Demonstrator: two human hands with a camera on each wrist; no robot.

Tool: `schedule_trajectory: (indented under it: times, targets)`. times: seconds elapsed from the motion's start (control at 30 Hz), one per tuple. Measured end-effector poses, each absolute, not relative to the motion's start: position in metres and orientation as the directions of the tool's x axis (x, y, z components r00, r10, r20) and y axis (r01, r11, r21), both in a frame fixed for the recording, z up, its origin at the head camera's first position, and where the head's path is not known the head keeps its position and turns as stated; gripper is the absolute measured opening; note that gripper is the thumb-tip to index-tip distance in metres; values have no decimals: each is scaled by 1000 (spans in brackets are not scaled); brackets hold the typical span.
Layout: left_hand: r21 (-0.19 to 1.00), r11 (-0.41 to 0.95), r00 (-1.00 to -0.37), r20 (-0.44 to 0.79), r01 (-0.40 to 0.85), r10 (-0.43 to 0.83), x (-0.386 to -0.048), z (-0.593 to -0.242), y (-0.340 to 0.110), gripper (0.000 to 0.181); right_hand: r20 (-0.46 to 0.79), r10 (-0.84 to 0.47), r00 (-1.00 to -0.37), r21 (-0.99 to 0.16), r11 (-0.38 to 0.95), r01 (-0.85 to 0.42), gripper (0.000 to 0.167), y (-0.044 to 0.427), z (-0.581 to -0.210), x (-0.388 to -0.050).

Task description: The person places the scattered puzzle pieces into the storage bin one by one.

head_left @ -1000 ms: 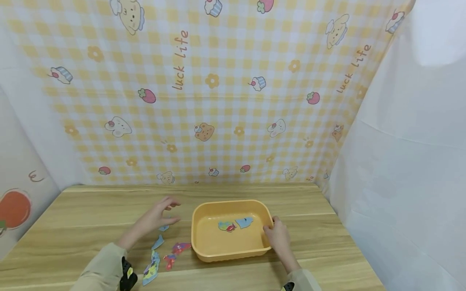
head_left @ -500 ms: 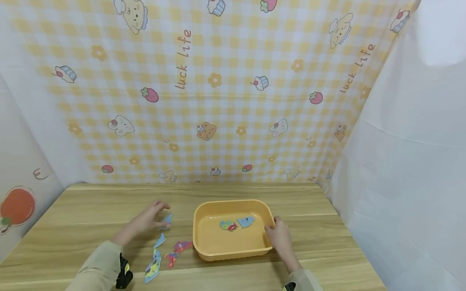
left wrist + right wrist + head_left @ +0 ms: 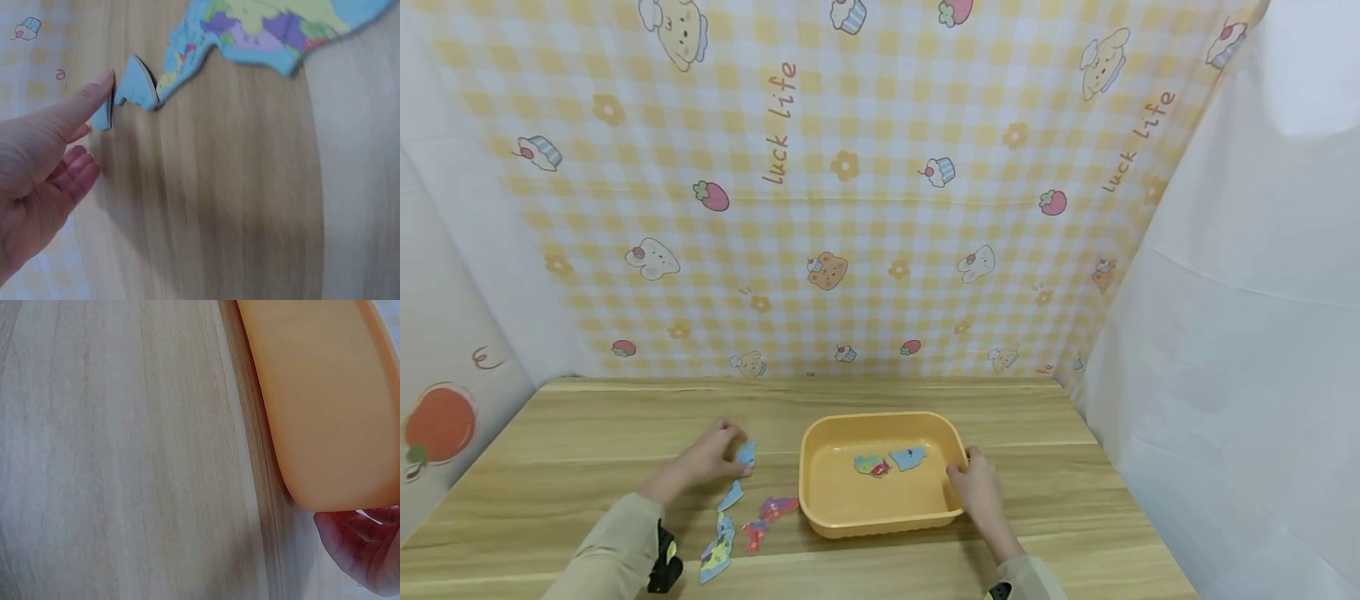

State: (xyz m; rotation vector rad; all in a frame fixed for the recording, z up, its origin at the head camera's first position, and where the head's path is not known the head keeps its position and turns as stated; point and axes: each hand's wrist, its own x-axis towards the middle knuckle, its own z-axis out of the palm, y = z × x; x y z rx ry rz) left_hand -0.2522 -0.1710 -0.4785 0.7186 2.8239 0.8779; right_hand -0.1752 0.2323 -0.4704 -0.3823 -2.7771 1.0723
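My left hand [image 3: 706, 457] pinches a small blue puzzle piece [image 3: 746, 452] left of the yellow plastic basin [image 3: 842, 530]. In the left wrist view the thumb lies along the edge of that piece, and the other fingertips are partly hidden behind it. Just nearer to me lies a second blue piece [image 3: 731, 497]. Close by are a long map-patterned piece [image 3: 718, 550] and two red-purple pieces [image 3: 778, 507]. My right hand [image 3: 976, 483] grips the basin's right rim, with the thumb at the inner side. Inside the basin lie a green-red piece and a blue piece [image 3: 907, 457].
The wooden table [image 3: 1060, 500] runs back to a yellow checked cloth [image 3: 880, 217] hung upright behind it. White cloth [image 3: 1225, 333] hangs along the right side, and another printed cloth stands at the left.
My left hand has moved left and down from above the table onto the blue piece, which it now pinches. The right hand stays at the basin's rim.
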Motion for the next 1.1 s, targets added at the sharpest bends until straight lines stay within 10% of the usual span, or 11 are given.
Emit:
schedule_trajectory:
  times: [1.1]
  targets:
    - [588,798,-949,-155,133,273,-247,-456,-145,31,37,260,-965,-674,720,168,31,224,-469,-175]
